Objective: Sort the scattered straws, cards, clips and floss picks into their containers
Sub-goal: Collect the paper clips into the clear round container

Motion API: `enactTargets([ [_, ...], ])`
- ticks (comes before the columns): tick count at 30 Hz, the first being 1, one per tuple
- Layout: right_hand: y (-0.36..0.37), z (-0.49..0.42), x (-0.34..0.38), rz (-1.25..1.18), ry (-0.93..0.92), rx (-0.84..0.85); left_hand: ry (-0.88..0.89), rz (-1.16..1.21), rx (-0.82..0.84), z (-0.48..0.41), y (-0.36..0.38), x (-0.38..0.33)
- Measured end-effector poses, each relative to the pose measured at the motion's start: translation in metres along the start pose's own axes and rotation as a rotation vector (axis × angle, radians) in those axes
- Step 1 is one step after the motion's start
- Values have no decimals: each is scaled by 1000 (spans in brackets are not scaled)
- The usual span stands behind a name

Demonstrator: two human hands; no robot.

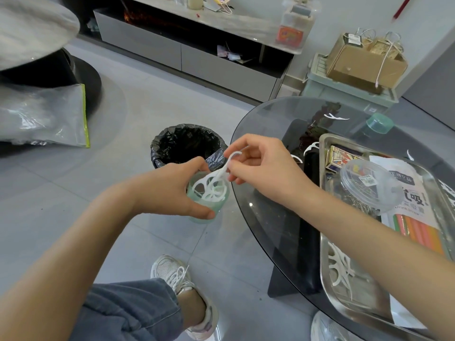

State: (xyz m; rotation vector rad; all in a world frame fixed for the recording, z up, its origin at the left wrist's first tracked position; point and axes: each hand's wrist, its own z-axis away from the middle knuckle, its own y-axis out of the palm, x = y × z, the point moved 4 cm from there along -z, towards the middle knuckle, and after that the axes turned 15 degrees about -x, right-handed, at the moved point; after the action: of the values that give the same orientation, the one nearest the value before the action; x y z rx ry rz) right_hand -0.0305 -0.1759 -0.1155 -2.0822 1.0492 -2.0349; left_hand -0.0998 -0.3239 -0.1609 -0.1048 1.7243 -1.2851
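Observation:
My left hand (177,190) grips a pale green jar (205,212) off the table's left edge, over the floor. Several white floss picks (211,190) stick out of its mouth. My right hand (258,166) pinches one floss pick (230,161) just above the jar. More floss picks lie on the glass table (334,116) and in the steel tray (341,269). The tray (325,217) also holds a pack of coloured straws (418,230), a card box (341,157) and a clear round lid (369,185) over metal clips.
A black-lined bin (187,143) stands on the floor right behind the jar. The jar's teal cap (379,123) sits at the far side of the round glass table (270,217). My shoe (172,271) and knee are below my hands. A plastic bag (44,114) lies at left.

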Motion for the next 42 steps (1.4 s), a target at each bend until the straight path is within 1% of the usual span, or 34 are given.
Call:
enactTargets([
  [2,5,2,6,50,-66,-8,20,39,-59,-1,-2,-8],
  [4,9,4,10,164,-162,3,54,61,-129,-1,-4,-15],
  [7,12,12,19,305,-357,56,96,69,-220,-3,-4,-21],
  [8,10,14,21,306,-422,29,108,69,-238,-3,-4,-22],
  [10,-1,14,27,277,-530,-114,115,53,-247,-4,-3,-22],
  [11,-8,12,28,267,-556,-189,108,39,-242,-5,-3,-21],
  [12,-14,8,27,276,-549,-233,99,26,-234,-5,-2,-19],
  [13,-16,3,24,317,-509,-229,92,16,-226,-6,-2,-18],
  [15,-16,-8,10,447,-347,-101,98,11,-214,-7,-1,-18],
  [16,-16,-11,5,447,-261,-43,106,15,-212,-7,0,-18],
  [17,-14,-13,2,389,-193,-15,115,20,-213,-7,0,-20],
  [18,-13,-13,1,318,-164,-16,118,22,-214,-7,1,-21],
  [20,-12,-13,3,247,-200,-71,113,12,-219,-8,1,-22],
  [24,-20,-9,14,221,-324,-160,114,9,-218,-8,1,-23],
  [28,-32,-4,22,152,-352,-203,117,36,-211,-9,1,-22],
  [31,-33,3,23,145,-353,-172,107,12,-200,-9,3,-21],
  [34,-34,5,24,187,-409,-200,93,-19,-194,-10,4,-18],
  [36,-35,2,22,215,-391,-199,85,-28,-191,-10,5,-15],
  [39,-32,-1,16,208,-320,-107,77,-49,-191,-11,5,-12],
  [42,-22,2,11,184,-276,-30,120,-38,-206,-12,7,-17],
])
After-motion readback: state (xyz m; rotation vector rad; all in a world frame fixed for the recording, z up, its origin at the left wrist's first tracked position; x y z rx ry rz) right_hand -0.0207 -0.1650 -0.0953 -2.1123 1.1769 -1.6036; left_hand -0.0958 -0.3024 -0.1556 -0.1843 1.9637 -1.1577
